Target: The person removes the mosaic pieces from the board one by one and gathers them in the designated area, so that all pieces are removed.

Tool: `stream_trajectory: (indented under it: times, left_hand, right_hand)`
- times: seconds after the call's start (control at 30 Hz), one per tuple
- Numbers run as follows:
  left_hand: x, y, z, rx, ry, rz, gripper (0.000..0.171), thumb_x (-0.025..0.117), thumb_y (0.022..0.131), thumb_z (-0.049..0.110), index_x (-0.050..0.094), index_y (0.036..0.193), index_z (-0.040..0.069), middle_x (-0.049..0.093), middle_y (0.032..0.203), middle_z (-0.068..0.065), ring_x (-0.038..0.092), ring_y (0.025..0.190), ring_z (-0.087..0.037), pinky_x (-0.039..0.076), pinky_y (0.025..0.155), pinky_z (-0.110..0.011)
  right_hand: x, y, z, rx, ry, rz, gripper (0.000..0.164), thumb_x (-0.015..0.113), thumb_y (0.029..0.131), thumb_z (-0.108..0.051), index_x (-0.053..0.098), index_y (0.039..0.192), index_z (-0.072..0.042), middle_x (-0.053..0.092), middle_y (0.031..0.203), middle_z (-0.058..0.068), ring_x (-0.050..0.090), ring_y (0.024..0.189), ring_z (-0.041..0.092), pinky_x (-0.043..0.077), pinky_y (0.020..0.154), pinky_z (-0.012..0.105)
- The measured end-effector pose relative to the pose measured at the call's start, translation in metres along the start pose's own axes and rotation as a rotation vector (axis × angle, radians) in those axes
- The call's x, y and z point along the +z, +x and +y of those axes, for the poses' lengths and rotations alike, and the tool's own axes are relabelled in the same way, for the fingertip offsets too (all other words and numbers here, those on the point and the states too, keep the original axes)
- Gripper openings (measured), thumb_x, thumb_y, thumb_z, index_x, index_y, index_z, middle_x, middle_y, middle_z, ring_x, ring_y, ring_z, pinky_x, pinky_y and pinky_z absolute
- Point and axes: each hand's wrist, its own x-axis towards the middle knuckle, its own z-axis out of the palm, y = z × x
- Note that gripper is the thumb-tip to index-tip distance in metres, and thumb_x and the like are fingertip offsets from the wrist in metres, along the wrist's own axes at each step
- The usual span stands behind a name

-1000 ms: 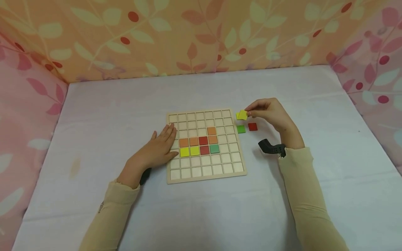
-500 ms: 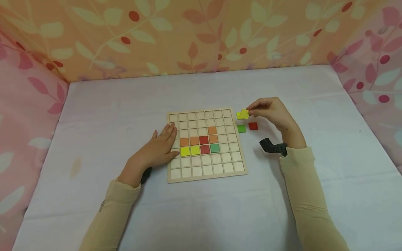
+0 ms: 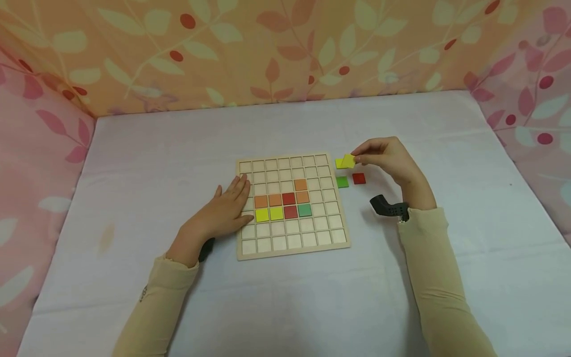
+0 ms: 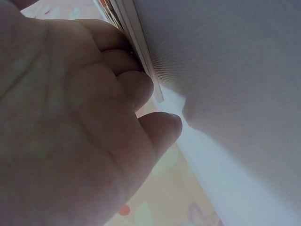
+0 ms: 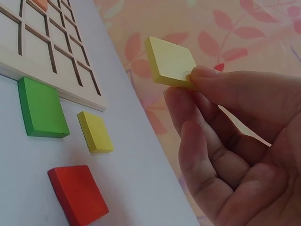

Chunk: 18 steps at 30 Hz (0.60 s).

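My right hand (image 3: 387,157) pinches a yellow square tile (image 5: 171,61) between thumb and fingers, raised above the table in the right wrist view. Below it lie a second yellow tile (image 5: 95,132), a green tile (image 5: 42,107) against the board's edge and a red tile (image 5: 78,194). The wooden grid board (image 3: 294,255) lies flat in the middle. My left hand (image 3: 223,208) rests on its left edge with straight fingers. Set in the grid are several orange tiles (image 3: 301,185), two yellow tiles (image 3: 262,214), two red tiles (image 3: 289,199) and a teal tile (image 3: 305,210).
A white cloth covers the table (image 3: 285,302). Patterned orange and pink fabric walls (image 3: 285,49) stand at the back and both sides. A black wrist mount (image 3: 388,207) juts out beside the right sleeve (image 3: 430,258).
My right hand, with the yellow tile in its fingers, has shifted slightly to the right and up. The left hand and the tiles on the board stay where they were.
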Motion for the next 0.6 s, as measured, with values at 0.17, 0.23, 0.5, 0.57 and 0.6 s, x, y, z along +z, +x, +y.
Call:
stream_trajectory:
  times: [0.17, 0.23, 0.5, 0.57, 0.6]
  left_hand:
    - [0.001, 0.001, -0.001, 0.001, -0.001, 0.001, 0.081, 0.054, 0.096, 0.033, 0.007, 0.148, -0.007, -0.005, 0.155, -0.019, -0.006, 0.143, -0.031, 0.003, 0.109, -0.059]
    - [0.001, 0.001, -0.001, 0.002, 0.0, 0.0, 0.081, 0.054, 0.096, 0.033, 0.006, 0.148, -0.007, -0.005, 0.155, -0.019, -0.006, 0.143, -0.031, 0.002, 0.11, -0.059]
    - [0.0, 0.001, -0.001, 0.003, -0.001, -0.005, 0.081, 0.054, 0.096, 0.032, 0.006, 0.147, -0.007, -0.006, 0.155, -0.019, -0.006, 0.143, -0.031, 0.003, 0.11, -0.058]
    - [-0.001, 0.001, -0.001, -0.001, -0.004, -0.007, 0.08, 0.054, 0.096, 0.032, 0.006, 0.147, -0.007, -0.006, 0.155, -0.019, -0.006, 0.143, -0.031, 0.003, 0.11, -0.057]
    - [-0.001, 0.001, -0.001, -0.002, -0.005, -0.007, 0.08, 0.054, 0.096, 0.032, 0.006, 0.147, -0.007, -0.006, 0.155, -0.019, -0.006, 0.143, -0.031, 0.003, 0.11, -0.057]
  right_hand:
    - [-0.002, 0.001, 0.001, 0.012, -0.024, 0.02, 0.014, 0.069, 0.084, -0.001, 0.071, 0.096, 0.005, 0.07, 0.086, 0.0, 0.063, 0.079, 0.022, 0.051, 0.072, 0.026]
    - [-0.003, 0.001, 0.002, 0.025, -0.04, 0.027, 0.014, 0.069, 0.084, -0.002, 0.071, 0.097, 0.004, 0.07, 0.086, 0.0, 0.062, 0.079, 0.021, 0.051, 0.072, 0.025]
    - [-0.011, -0.001, 0.008, 0.033, -0.035, 0.031, 0.014, 0.07, 0.083, -0.002, 0.071, 0.096, 0.004, 0.07, 0.085, 0.0, 0.062, 0.08, 0.025, 0.051, 0.072, 0.024]
    - [-0.013, -0.001, 0.009, 0.032, -0.038, 0.029, 0.013, 0.07, 0.083, -0.001, 0.071, 0.096, 0.004, 0.07, 0.086, 0.0, 0.062, 0.079, 0.024, 0.051, 0.072, 0.024]
    - [-0.014, -0.001, 0.009, 0.031, -0.038, 0.029, 0.013, 0.069, 0.083, -0.001, 0.071, 0.096, 0.004, 0.07, 0.086, 0.0, 0.062, 0.079, 0.024, 0.051, 0.072, 0.024]
